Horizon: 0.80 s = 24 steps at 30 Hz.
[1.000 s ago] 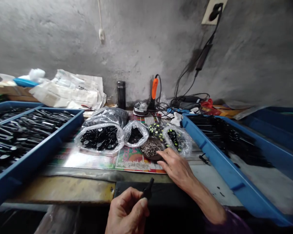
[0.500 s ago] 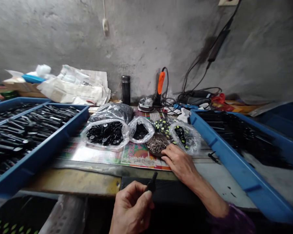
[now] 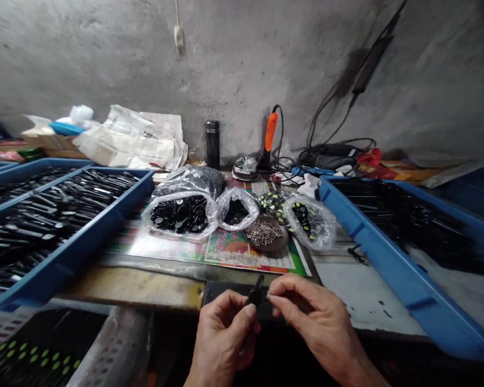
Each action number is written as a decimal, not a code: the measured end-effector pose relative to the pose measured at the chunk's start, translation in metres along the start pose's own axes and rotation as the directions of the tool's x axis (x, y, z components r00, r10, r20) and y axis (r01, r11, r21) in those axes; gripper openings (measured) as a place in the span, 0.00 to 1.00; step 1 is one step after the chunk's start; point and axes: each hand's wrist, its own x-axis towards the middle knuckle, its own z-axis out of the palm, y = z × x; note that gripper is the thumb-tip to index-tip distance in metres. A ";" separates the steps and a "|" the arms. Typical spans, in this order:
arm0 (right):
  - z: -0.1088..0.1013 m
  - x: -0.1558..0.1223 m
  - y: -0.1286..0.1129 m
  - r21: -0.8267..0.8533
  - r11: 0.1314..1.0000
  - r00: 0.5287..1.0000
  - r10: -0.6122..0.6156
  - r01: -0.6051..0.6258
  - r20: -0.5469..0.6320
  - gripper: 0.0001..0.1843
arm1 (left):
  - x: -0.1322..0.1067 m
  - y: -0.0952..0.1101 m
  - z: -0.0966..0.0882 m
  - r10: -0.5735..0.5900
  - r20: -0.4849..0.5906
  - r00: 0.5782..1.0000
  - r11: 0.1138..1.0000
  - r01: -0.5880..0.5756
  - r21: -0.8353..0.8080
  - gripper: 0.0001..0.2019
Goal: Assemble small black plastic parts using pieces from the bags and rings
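Note:
My left hand (image 3: 223, 338) pinches a small black plastic part (image 3: 255, 294) that stands up out of my fingers. My right hand (image 3: 312, 317) is right next to that part, its thumb and forefinger closed at the part's side. Anything between those fingertips is too small to tell. Behind my hands, a round dark dish of small metal screws (image 3: 265, 234) sits on a printed paper mat (image 3: 226, 258). Beside it lie clear plastic bags of black parts (image 3: 181, 215) and a bag of black-and-yellow pieces (image 3: 306, 223).
Blue trays of long black parts stand at the left (image 3: 116, 209) and right (image 3: 387, 269). An orange-handled soldering iron (image 3: 270, 131), a black flask (image 3: 212, 144), cables and crumpled papers (image 3: 133, 140) lie along the concrete wall.
My right hand has moved away from the screw dish and toward me, up to the black part. My left hand still holds that part, and the view has shifted slightly.

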 end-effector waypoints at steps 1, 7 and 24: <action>0.004 -0.004 -0.003 0.034 0.999 1.000 -0.019 0.019 -0.014 0.06 | -0.001 0.000 0.001 0.010 0.001 1.000 1.000 -0.010 0.009 0.24; 0.018 -0.013 -0.011 0.023 0.981 0.974 -0.187 0.191 -0.125 0.06 | -0.007 0.000 0.006 0.022 -0.020 1.000 0.999 -0.021 0.023 0.23; 0.033 -0.014 -0.003 0.201 0.978 0.990 0.076 -0.052 -0.117 0.07 | -0.012 -0.016 0.010 0.268 -0.139 0.953 0.950 -0.238 0.200 0.22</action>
